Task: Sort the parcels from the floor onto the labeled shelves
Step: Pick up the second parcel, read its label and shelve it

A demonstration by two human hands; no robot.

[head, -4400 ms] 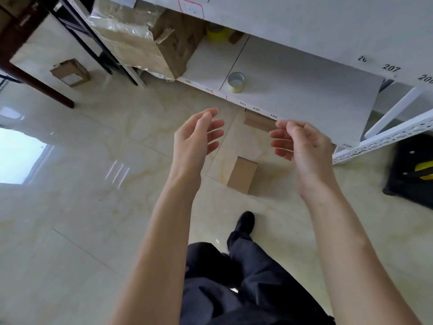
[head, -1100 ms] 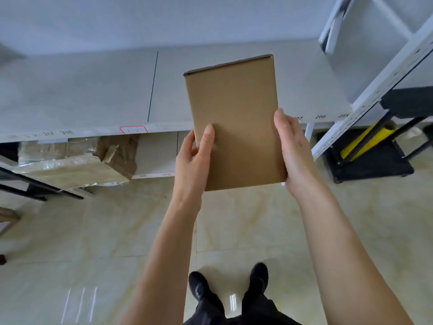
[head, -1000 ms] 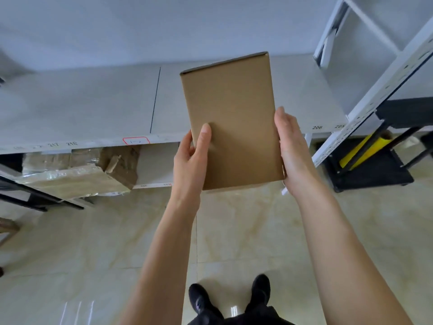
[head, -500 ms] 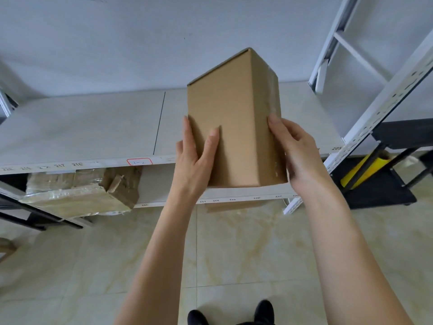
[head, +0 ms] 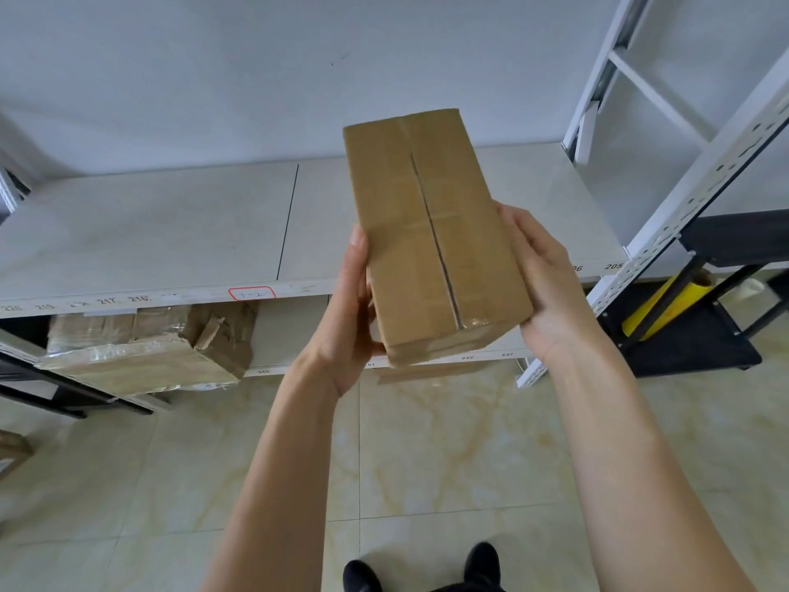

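the parcel (head: 431,232) has been turned since half a second ago, so its taped seam face now shows. it is clasped between the left hand (head: 348,322) and right hand (head: 550,284) at its near end, raised in front of the upper shelf (head: 170,232). no label is seen on this face; the turning is judged a search for one before shelving.

The cardboard parcel (head: 431,232) was plain brown. The shelf board (head: 170,232) was pale grey, with a red-outlined label (head: 252,293). The floor tiles (head: 448,442) were cream with yellowish veining. The roll (head: 666,303) was yellow.
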